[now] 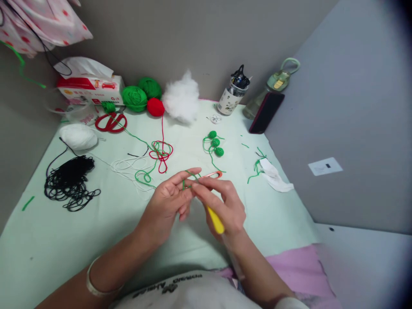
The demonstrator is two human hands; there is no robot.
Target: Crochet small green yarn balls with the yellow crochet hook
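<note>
1. Two hands work above the tabletop (96, 223). The left hand (169, 199) has its fingers curled, pinching a green strand (189, 175). The right hand (225, 204) is closed around a crochet hook (215, 219) with a yellow handle.
2. Two large green yarn balls (134, 98) stand at the far edge, with one red yarn ball (155, 107) touching the nearer one. One tuft of white stuffing (182, 102) lies just beside the red ball.
3. Three small green crocheted balls (215, 142) lie in a short row beyond the hands, with yarn tails trailing from them.
4. One pair of red scissors (111, 122), one white yarn ball (78, 136) and one black yarn tangle (69, 182) sit on the left side. One tissue box (92, 89) is behind them.
5. On the far right are one jar (231, 98), one bottle (273, 83) and one dark phone (266, 112), which leans against the bottle.
6. The hook's working end is hidden between the fingertips of both hands, so only the yellow handle shows. An orange loop-shaped object (214, 174) peeks out just behind the fingers, and it cannot be made out for certain.
7. The green strand loops over the left hand's fingertips, where the two hands meet. It trails away to the left across the tabletop toward a loose tangle of red yarn (162, 152).
</note>
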